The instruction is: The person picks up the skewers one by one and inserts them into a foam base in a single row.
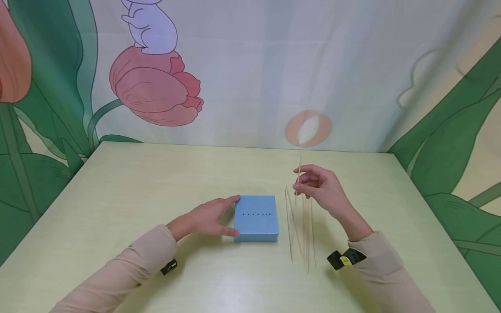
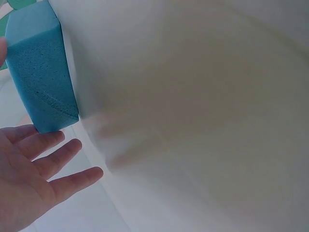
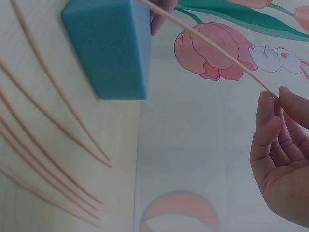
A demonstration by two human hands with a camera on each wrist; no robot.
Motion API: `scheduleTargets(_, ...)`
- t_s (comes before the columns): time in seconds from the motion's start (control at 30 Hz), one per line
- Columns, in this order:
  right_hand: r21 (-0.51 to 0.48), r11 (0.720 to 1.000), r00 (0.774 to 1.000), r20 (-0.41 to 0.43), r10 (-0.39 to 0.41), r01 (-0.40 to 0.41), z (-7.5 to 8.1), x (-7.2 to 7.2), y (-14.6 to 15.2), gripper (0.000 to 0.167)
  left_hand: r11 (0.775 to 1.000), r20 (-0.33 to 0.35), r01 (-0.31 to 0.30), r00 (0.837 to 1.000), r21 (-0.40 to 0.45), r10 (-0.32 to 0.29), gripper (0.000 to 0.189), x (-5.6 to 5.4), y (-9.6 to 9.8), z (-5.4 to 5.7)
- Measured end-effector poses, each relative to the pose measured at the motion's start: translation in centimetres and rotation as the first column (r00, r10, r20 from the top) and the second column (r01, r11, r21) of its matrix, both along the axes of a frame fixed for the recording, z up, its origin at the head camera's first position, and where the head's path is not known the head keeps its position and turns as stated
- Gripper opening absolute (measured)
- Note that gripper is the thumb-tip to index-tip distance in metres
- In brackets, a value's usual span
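Note:
A light-blue block (image 1: pixel 256 226) lies flat on the table, with a row of several small dark holes across its top. At its left side is my left hand (image 1: pixel 207 217), thumb at the near corner and forefinger at the far corner. The left wrist view shows the other fingers (image 2: pixel 72 186) of that hand straight and spread. To the right, my right hand (image 1: pixel 325 187) pinches a thin wooden stick (image 3: pixel 212 41) between thumb and forefinger, raised above the table. Below that hand lie several loose wooden sticks (image 1: pixel 307 234), roughly side by side.
The pale table (image 1: pixel 156 174) reaches back to a hanging cloth (image 1: pixel 242 87) printed with flowers and a rabbit. A black band with a yellow spot (image 1: pixel 345 260) is at the right wrist, and a dark clip (image 1: pixel 169 267) at the left wrist.

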State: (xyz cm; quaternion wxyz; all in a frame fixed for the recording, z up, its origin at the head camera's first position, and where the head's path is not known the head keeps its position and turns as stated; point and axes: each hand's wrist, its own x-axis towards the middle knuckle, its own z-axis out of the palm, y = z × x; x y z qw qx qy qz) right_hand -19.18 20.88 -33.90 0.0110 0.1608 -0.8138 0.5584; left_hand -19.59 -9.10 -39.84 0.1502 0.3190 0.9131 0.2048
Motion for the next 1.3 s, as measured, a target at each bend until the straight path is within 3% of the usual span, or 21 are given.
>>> scheduleTargets(0.7,-0.094,0.993,0.987,-0.150,0.064,-0.078,2.5,-0.5,-3.6,0.014,1.000,0.013,0.001,1.000,0.005,-0.002,0.097,-0.1,-0.1,-0.2)
scheduleTargets(1.3,-0.126,0.977,0.967,-0.211,0.142,-0.170,2.5,-0.6,-7.4,0.014,1.000,0.030,-0.012,0.999,0.010,0.011,0.096,-0.3,0.1,0.1)
